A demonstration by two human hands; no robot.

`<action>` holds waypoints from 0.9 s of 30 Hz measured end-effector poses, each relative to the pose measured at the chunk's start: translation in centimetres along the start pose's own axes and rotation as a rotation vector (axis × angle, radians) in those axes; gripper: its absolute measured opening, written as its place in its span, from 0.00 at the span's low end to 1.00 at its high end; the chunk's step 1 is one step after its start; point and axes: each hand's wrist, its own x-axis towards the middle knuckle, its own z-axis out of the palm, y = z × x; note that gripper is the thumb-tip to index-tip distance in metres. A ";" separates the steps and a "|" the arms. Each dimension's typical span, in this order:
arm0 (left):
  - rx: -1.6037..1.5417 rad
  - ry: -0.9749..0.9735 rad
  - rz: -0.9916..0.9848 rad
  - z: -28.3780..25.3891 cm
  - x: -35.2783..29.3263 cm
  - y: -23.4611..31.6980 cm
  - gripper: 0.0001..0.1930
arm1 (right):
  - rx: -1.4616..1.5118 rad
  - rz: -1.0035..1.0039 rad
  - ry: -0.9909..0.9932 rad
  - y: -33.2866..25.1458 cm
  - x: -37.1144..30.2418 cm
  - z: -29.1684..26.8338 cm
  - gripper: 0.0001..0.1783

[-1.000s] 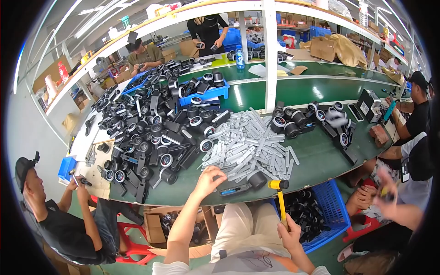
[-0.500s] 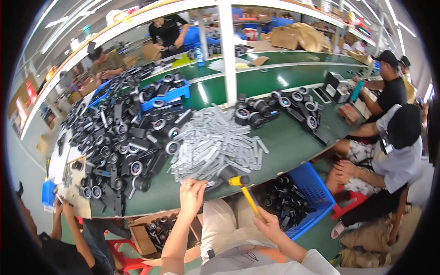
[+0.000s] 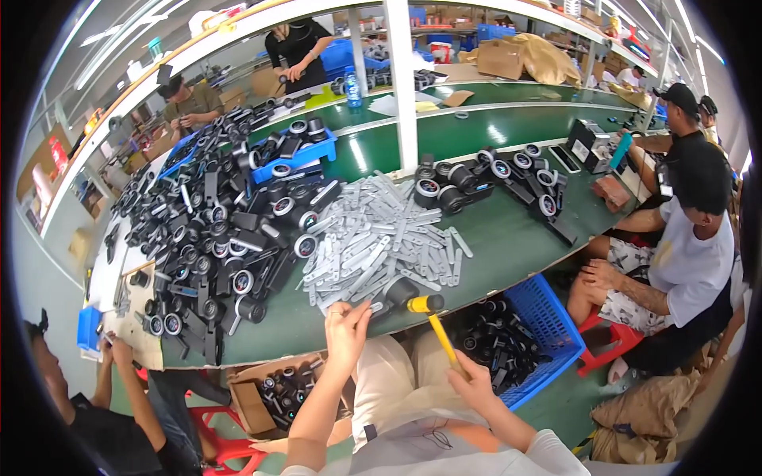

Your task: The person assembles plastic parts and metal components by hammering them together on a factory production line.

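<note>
A mallet [image 3: 436, 337] with a yellow handle and a yellow-and-black head is in my right hand [image 3: 474, 382], fingers wrapped low on the handle. Its head hovers just right of a black cylindrical part [image 3: 402, 292] at the table's front edge. My left hand [image 3: 344, 332] pinches the near end of a small grey strip [image 3: 377, 307] beside that cylinder; whether the two are joined I cannot tell. Just beyond lies a heap of flat light-grey strips [image 3: 381, 230]. The mallet's striking face is turned away from view.
Black devices with round dials [image 3: 214, 246] pile up on the left. Others stand at the back right of the green table [image 3: 508, 254]. Below the edge are a blue crate [image 3: 556, 349] and a cardboard box [image 3: 254, 408] of parts. A white post [image 3: 403, 95] rises behind; people sit on both sides.
The view has shifted slightly, so the scene sits a little to the right. Both hands keep their grips, and the mallet head stays close to the black cylinder.
</note>
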 end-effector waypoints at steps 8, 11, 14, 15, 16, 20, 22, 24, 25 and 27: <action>0.003 0.005 -0.031 0.3 -0.2 -0.3 0.11 | 0.065 0.065 -0.030 -0.3 0.1 0.1 0.25; 0.001 0.012 -0.028 0.4 0.0 0.0 0.11 | 0.080 0.062 -0.027 0.0 0.1 0.3 0.25; 0.016 -0.008 -0.015 0.6 0.0 0.3 0.11 | 0.100 0.061 -0.023 -0.2 0.1 0.4 0.24; 0.022 -0.014 -0.021 0.6 0.0 0.2 0.11 | 0.092 0.063 -0.029 -0.3 0.2 0.4 0.24; 0.027 -0.022 -0.028 0.6 0.0 0.2 0.11 | 0.084 0.065 -0.034 -0.4 0.2 0.4 0.24; 0.035 -0.062 -0.017 0.2 -0.2 0.0 0.11 | 0.052 0.052 -0.063 -0.8 0.6 0.2 0.23; 0.043 -0.068 -0.021 0.2 -0.3 0.0 0.11 | -0.071 0.015 -0.137 -1.6 1.5 -0.1 0.24; 0.090 -0.065 -0.024 0.2 -0.4 0.2 0.11 | -0.123 -0.095 -0.116 -1.5 2.3 0.2 0.24; 0.138 -0.061 -0.028 0.2 -0.4 0.3 0.11 | -0.173 -0.205 -0.094 -1.6 2.7 0.4 0.25; 0.084 -0.069 -0.063 0.3 -0.7 0.0 0.11 | -0.207 -0.220 -0.116 -2.9 3.4 0.5 0.25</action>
